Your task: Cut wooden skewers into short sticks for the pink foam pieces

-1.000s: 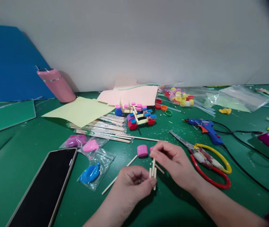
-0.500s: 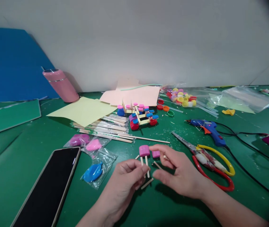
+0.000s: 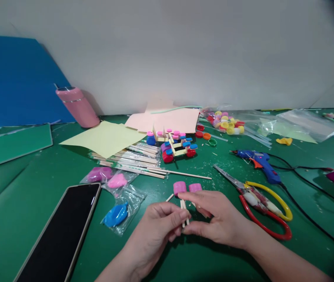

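Note:
Short wooden sticks point(image 3: 184, 211) are pinched between the thumb and fingers of my left hand point(image 3: 163, 221). My right hand point(image 3: 214, 213) curves round the same sticks, its forefinger at their upper ends and its thumb at their lower ends. Just beyond my fingertips lie two pink clay pieces, one on the left point(image 3: 179, 188) and one on the right point(image 3: 195, 187). A loose short stick point(image 3: 169, 197) rests on the green table point(image 3: 120, 258) left of them. Something small under my right fingers is mostly hidden.
Scissors point(image 3: 255, 197) and a blue glue gun point(image 3: 261, 162) with a cable lie right. A phone point(image 3: 61, 231) and bagged blue clay point(image 3: 116, 214) are left. Small models point(image 3: 178, 150), bundled sticks point(image 3: 131, 160) and a pink bottle point(image 3: 78, 105) stand or lie farther back.
The sticks in my left hand have come down and toward me, bunched closer together. My right thumb and forefinger have closed in around them. The pink pieces beyond show more fully.

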`<state>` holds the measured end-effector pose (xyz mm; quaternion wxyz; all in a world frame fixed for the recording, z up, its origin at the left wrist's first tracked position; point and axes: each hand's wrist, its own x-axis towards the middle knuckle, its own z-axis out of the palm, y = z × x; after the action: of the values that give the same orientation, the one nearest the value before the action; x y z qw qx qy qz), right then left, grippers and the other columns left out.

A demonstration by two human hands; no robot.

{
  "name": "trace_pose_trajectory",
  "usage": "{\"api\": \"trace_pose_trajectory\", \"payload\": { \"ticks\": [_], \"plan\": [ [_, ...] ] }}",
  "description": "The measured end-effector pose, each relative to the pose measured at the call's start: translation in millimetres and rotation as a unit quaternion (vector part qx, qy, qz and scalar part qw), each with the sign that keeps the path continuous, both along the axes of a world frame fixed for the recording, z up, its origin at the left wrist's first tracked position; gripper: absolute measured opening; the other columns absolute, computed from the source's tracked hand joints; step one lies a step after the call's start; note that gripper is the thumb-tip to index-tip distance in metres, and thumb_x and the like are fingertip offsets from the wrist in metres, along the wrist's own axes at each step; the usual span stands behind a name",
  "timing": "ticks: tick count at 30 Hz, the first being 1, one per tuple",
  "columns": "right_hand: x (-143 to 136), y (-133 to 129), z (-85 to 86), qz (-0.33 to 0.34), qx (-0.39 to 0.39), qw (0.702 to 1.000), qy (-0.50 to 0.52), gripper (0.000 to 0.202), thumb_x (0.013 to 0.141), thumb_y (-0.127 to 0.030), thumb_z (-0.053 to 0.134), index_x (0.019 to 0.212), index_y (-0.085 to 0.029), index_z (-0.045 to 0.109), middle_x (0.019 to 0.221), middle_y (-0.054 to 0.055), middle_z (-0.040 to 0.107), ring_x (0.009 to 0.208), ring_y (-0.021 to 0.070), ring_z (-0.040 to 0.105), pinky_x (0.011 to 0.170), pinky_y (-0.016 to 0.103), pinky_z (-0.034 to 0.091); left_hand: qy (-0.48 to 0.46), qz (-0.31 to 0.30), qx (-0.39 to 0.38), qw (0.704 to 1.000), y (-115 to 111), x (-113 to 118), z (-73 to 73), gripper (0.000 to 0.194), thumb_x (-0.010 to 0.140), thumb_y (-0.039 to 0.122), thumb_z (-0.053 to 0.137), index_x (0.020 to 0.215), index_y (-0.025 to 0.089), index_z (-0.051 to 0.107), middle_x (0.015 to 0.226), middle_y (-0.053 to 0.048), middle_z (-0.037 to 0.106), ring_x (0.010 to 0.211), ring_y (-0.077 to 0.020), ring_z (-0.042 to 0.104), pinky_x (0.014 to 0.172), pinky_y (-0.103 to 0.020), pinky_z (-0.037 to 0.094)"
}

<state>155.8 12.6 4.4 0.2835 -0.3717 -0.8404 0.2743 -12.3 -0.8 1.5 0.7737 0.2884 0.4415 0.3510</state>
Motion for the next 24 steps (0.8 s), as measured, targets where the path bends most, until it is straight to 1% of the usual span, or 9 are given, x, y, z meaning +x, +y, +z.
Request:
{"api": "trace_pose_trajectory", "payload": {
  "ticks": [2, 4, 7, 11, 14, 17, 20, 24],
  "plan": [
    [0.2, 0.1, -1.0, 0.000, -0.003, 1.000, 0.002, 0.048, 0.072, -0.043, 0.062, 0.115, -0.023, 0.051, 0.081, 0.000, 0.065, 0.067, 0.0128, 0.057, 0.067, 0.021, 0.041, 0.005, 0.001, -0.004, 1.000, 0.1, 0.2, -0.1, 0.021, 0.063, 0.026, 0.070, 0.052, 0.011, 0.063, 0.043, 0.003, 0.049, 0.042, -0.0036, 0.036, 0.043, -0.018, 0.023],
    [0.0, -0.4, -2.1, -0.002, -0.007, 1.000, -0.002, 0.050, 0.071, -0.044, 0.062, 0.115, -0.023, 0.051, 0.078, 0.000, 0.065, 0.067, 0.0134, 0.057, 0.065, 0.021, 0.041, 0.005, 0.007, -0.006, 1.000, -0.4, 0.5, -0.3, 0.021, 0.063, 0.026, 0.070, 0.052, 0.011, 0.063, 0.043, 0.003, 0.049, 0.042, -0.0038, 0.036, 0.044, -0.018, 0.023],
    [-1.0, -1.9, -2.4, -0.010, -0.007, 1.000, -0.008, 0.049, 0.071, -0.045, 0.062, 0.113, -0.023, 0.052, 0.069, -0.001, 0.062, 0.060, 0.0128, 0.055, 0.059, 0.021, 0.040, 0.001, 0.015, 0.000, 1.000, -1.3, 0.8, -0.9, 0.021, 0.063, 0.026, 0.070, 0.051, 0.012, 0.062, 0.043, 0.004, 0.048, 0.043, -0.0039, 0.035, 0.044, -0.018, 0.023],
    [-2.6, -2.7, -0.5, -0.015, -0.007, 1.000, 0.003, 0.047, 0.070, -0.044, 0.063, 0.110, -0.023, 0.053, 0.069, -0.002, 0.060, 0.053, 0.0103, 0.050, 0.054, 0.020, 0.038, -0.006, 0.005, 0.013, 1.000, -1.5, 0.8, -0.8, 0.022, 0.065, 0.027, 0.069, 0.052, 0.012, 0.062, 0.043, 0.004, 0.047, 0.043, -0.0041, 0.034, 0.044, -0.019, 0.022],
    [-3.2, -2.1, 0.0, -0.020, -0.013, 1.000, 0.010, 0.047, 0.069, -0.044, 0.064, 0.110, -0.023, 0.053, 0.063, -0.004, 0.056, 0.050, 0.0095, 0.047, 0.052, 0.019, 0.036, -0.020, -0.003, 0.028, 0.999, -1.2, 1.3, 0.1, 0.023, 0.069, 0.029, 0.066, 0.053, 0.012, 0.062, 0.046, 0.003, 0.048, 0.044, -0.0044, 0.035, 0.044, -0.019, 0.023],
    [-3.5, -1.9, -1.4, -0.026, -0.015, 0.999, 0.014, 0.047, 0.068, -0.043, 0.064, 0.109, -0.022, 0.054, 0.057, -0.005, 0.049, 0.048, 0.0089, 0.043, 0.050, 0.019, 0.034, -0.012, 0.005, 0.028, 1.000, -2.0, 1.8, 1.1, 0.020, 0.068, 0.028, 0.066, 0.056, 0.012, 0.063, 0.049, 0.002, 0.050, 0.047, -0.0051, 0.036, 0.046, -0.019, 0.025],
    [-3.5, -1.8, -2.3, -0.026, -0.027, 0.999, 0.011, 0.054, 0.066, -0.044, 0.067, 0.114, -0.023, 0.051, 0.056, -0.007, 0.045, 0.048, 0.0087, 0.041, 0.050, 0.018, 0.033, 0.013, 0.019, 0.030, 0.999, -3.6, 1.7, 1.3, 0.018, 0.067, 0.027, 0.067, 0.057, 0.012, 0.064, 0.049, 0.003, 0.049, 0.048, -0.0054, 0.035, 0.048, -0.019, 0.026],
    [-2.5, -0.5, -0.2, -0.028, -0.046, 0.999, -0.005, 0.063, 0.063, -0.045, 0.068, 0.119, -0.024, 0.047, 0.054, -0.008, 0.040, 0.047, 0.0087, 0.040, 0.050, 0.018, 0.032, 0.027, 0.018, 0.038, 0.999, -4.2, 1.6, 0.2, 0.019, 0.068, 0.027, 0.066, 0.057, 0.012, 0.063, 0.050, 0.003, 0.050, 0.048, -0.0053, 0.035, 0.048, -0.019, 0.027]
  ]
}}
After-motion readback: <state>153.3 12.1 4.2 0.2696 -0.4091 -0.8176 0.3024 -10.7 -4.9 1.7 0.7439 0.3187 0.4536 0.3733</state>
